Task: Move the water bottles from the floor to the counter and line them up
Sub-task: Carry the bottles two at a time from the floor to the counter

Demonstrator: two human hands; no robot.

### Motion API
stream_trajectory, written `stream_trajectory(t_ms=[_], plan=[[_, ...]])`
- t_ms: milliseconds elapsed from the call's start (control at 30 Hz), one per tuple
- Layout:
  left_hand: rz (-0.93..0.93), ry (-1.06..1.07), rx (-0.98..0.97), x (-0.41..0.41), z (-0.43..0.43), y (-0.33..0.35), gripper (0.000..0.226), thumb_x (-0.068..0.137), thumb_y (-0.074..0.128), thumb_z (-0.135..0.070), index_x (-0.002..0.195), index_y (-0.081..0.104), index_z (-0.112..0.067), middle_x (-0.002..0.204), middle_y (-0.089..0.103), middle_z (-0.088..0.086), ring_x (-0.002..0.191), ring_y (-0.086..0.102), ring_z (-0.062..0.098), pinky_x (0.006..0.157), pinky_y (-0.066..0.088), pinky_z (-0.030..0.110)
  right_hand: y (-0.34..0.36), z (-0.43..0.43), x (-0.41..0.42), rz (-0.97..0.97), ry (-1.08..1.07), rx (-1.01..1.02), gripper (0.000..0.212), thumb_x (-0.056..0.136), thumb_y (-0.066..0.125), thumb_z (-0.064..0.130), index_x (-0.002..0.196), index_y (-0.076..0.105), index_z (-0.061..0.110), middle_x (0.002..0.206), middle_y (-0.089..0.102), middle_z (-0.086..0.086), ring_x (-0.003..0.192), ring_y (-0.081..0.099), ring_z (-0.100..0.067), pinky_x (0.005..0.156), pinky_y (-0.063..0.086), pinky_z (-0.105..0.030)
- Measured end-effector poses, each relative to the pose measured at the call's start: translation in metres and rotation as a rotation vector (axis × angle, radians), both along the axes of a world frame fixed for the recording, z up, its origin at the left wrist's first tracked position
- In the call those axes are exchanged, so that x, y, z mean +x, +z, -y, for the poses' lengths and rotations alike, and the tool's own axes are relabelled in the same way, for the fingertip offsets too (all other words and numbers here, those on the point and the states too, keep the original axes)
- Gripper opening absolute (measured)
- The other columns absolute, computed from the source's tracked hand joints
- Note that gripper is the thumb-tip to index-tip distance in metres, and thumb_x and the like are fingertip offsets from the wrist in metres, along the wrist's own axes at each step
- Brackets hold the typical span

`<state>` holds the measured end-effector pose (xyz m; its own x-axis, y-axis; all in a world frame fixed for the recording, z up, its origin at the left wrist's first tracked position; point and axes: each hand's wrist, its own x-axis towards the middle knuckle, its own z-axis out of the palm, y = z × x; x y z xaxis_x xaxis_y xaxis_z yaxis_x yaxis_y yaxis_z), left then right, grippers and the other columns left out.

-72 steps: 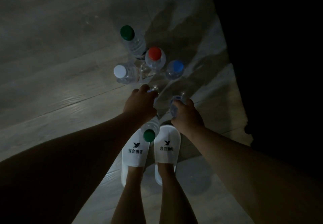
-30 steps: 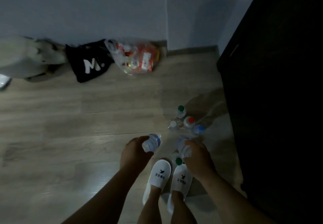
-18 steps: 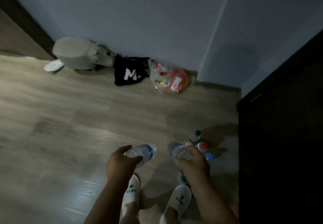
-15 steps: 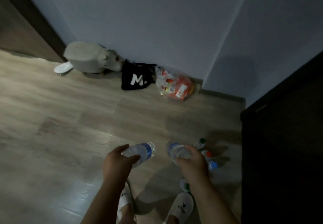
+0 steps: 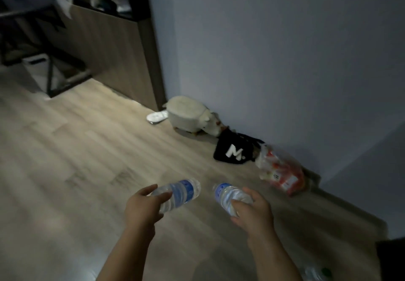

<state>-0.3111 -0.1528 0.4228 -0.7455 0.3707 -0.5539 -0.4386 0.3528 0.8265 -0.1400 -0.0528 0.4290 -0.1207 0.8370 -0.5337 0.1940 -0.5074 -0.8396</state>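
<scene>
Dim room, pale wood-look floor running up to a blue-grey wall. Two water bottles are up in the air, one per hand.

The left hand has its fingers and thumb wrapped around one end of the left bottle, which is clear with a blue label and tipped almost flat. The right hand grips the right bottle the same way, fingers curled over it. The free ends of the two bottles point toward each other with a gap between them, not touching. Both caps are hidden by the hands, so I can't tell their colours.

A third bottle, the green-capped bottle, is down on the floor at the very bottom right, blurry and partly cut off. So that's three bottles total in view, with two held and one on the floor.

Further out along the wall there are four things in a loose row: one white slipper, one cream plush animal thing right next to it, one black bag with a white "M." on it, and one clear plastic bag full of red and orange packets.

Top left is a wood-sided unit with blurry clutter on its dark top. Beside it is a black metal frame with one white box underneath.
</scene>
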Motion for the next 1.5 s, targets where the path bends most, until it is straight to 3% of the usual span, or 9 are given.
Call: stream_trajectory(t_ms=[67,233,300,533,667,833,1067,1333,1500], plan=[[0.005,0.084,0.033,-0.034,0.016,0.011,0.051,0.079,0.070,0.000,0.128,0.054,-0.003,0.107,0.055,0.017,0.091,0.056,0.033,0.067,0.051,0.034,0.005,0.004,-0.039,-0.019,0.052,0.010,0.035,0.076,0.063,-0.001,0.103,0.061,0.021,0.092,0.062,-0.006,0.090,0.062,-0.028,0.084,0.056,-0.048],[0.020,0.313,0.088,-0.102,0.058,0.026,0.051,0.080,0.070,-0.001,0.128,0.052,-0.001,0.110,0.056,0.018,0.094,0.057,0.034,0.071,0.051,0.037,0.016,0.013,-0.130,-0.044,0.237,0.035,0.023,0.056,0.065,0.010,0.075,0.063,0.022,0.084,0.068,-0.010,0.079,0.065,-0.029,0.078,0.056,-0.049],[0.037,0.417,0.106,-0.127,0.074,0.026,0.051,0.080,0.070,-0.002,0.128,0.052,-0.003,0.116,0.057,0.020,0.099,0.059,0.035,0.072,0.052,0.038,0.015,0.017,-0.165,-0.044,0.315,0.047,0.031,0.051,0.062,0.013,0.080,0.066,0.022,0.090,0.071,-0.012,0.081,0.067,-0.031,0.078,0.057,-0.049],[0.011,0.606,0.072,-0.229,0.119,0.017,0.052,0.078,0.072,-0.005,0.127,0.053,-0.005,0.123,0.056,0.020,0.105,0.057,0.036,0.062,0.049,0.033,0.008,0.016,-0.292,-0.124,0.552,-0.010,0.033,0.080,0.059,-0.008,0.108,0.059,0.009,0.096,0.061,-0.010,0.089,0.062,-0.031,0.067,0.054,-0.036],[-0.015,0.701,0.012,-0.301,0.123,0.017,0.050,0.079,0.072,-0.005,0.125,0.054,-0.004,0.115,0.057,0.019,0.102,0.058,0.036,0.071,0.051,0.039,0.010,0.007,-0.381,-0.125,0.682,-0.019,0.038,0.080,0.059,-0.009,0.115,0.060,0.008,0.089,0.055,-0.004,0.085,0.059,-0.028,0.068,0.055,-0.039],[-0.025,0.771,-0.010,-0.403,0.116,0.024,0.048,0.078,0.073,-0.004,0.123,0.056,-0.004,0.110,0.058,0.018,0.094,0.057,0.034,0.060,0.048,0.031,0.023,-0.003,-0.499,-0.101,0.809,0.040,0.039,0.079,0.057,-0.007,0.113,0.061,0.013,0.084,0.052,0.004,0.083,0.059,-0.024,0.073,0.057,-0.043],[-0.139,0.829,-0.036,-0.519,0.128,0.032,0.043,0.078,0.074,-0.006,0.117,0.059,-0.007,0.104,0.062,0.019,0.081,0.058,0.030,0.060,0.045,0.029,0.046,0.004,-0.648,-0.061,0.987,0.185,0.032,0.076,0.062,-0.003,0.102,0.063,0.017,0.088,0.054,0.005,0.084,0.060,-0.024,0.068,0.059,-0.038],[-0.263,0.888,-0.126,-0.658,0.172,0.034,0.040,0.072,0.078,-0.006,0.109,0.062,-0.006,0.085,0.060,0.012,0.075,0.057,0.027,0.072,0.047,0.035,0.048,0.053,-0.807,-0.071,1.025,0.251,0.027,0.075,0.066,-0.001,0.082,0.065,0.025,0.085,0.057,0.007,0.075,0.060,-0.017,0.073,0.060,-0.041],[-0.313,0.861,-0.159,-0.769,0.212,0.055,0.040,0.075,0.075,-0.007,0.112,0.059,-0.007,0.093,0.059,0.013,0.083,0.058,0.028,0.078,0.049,0.037,0.063,0.099,-0.922,-0.128,1.003,0.254,0.024,0.075,0.069,0.002,0.091,0.066,0.019,0.087,0.059,0.004,0.077,0.060,-0.016,0.076,0.059,-0.040]])
